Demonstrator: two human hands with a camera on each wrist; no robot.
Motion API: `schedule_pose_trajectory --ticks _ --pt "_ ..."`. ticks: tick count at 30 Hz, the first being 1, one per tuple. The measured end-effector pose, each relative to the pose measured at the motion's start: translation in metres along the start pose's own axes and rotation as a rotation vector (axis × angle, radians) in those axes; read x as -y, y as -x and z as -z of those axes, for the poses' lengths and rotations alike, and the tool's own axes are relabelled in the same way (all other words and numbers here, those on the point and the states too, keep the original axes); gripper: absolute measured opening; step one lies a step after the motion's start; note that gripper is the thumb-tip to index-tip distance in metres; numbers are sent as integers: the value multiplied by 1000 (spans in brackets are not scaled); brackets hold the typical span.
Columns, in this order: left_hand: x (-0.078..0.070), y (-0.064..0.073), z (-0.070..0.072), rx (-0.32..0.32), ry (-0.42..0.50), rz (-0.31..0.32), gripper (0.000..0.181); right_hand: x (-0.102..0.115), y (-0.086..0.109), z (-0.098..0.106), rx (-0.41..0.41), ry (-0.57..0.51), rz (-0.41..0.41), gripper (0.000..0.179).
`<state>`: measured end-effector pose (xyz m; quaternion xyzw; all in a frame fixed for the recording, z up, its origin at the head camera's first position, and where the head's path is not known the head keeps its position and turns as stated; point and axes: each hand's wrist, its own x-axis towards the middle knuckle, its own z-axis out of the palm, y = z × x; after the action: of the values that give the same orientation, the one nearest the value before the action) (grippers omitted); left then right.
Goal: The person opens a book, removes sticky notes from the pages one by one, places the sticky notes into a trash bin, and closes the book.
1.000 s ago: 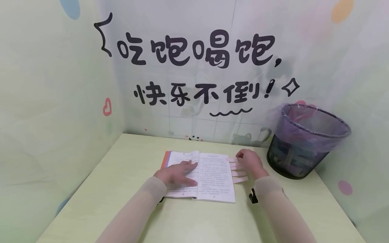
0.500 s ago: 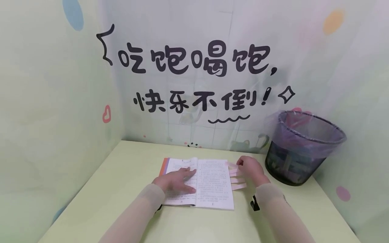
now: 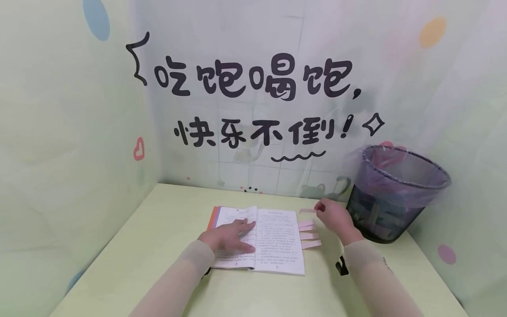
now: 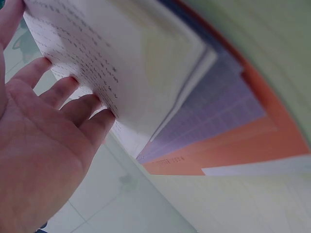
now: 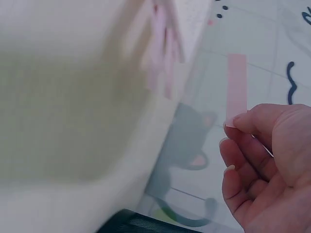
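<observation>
An open book with printed pages lies on the table. My left hand rests on its left page with the fingers spread; in the left wrist view the fingertips touch the page, and orange and purple sheets show beneath. Just off the book's upper right corner, my right hand pinches a pink paper strip between thumb and forefinger. That strip hangs apart from the book. Several more pink strips stick out from the right edge of the pages.
At the back right of the table stands a dark wastebasket lined with a purple plastic bag. Pale printed walls enclose the back and both sides.
My right hand has moved right, and the top pink strip it pinches has come away from the page edge. The left hand stays on the book. The head view has tilted slightly.
</observation>
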<state>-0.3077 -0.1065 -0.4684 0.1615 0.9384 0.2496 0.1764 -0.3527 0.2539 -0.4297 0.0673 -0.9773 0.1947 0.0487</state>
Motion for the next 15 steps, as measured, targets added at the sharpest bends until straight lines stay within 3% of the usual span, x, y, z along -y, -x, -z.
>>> schedule_pose_trajectory --ticks 15 --pt "1 0 0 4 9 1 93 34 10 73 -144 -2 136 19"
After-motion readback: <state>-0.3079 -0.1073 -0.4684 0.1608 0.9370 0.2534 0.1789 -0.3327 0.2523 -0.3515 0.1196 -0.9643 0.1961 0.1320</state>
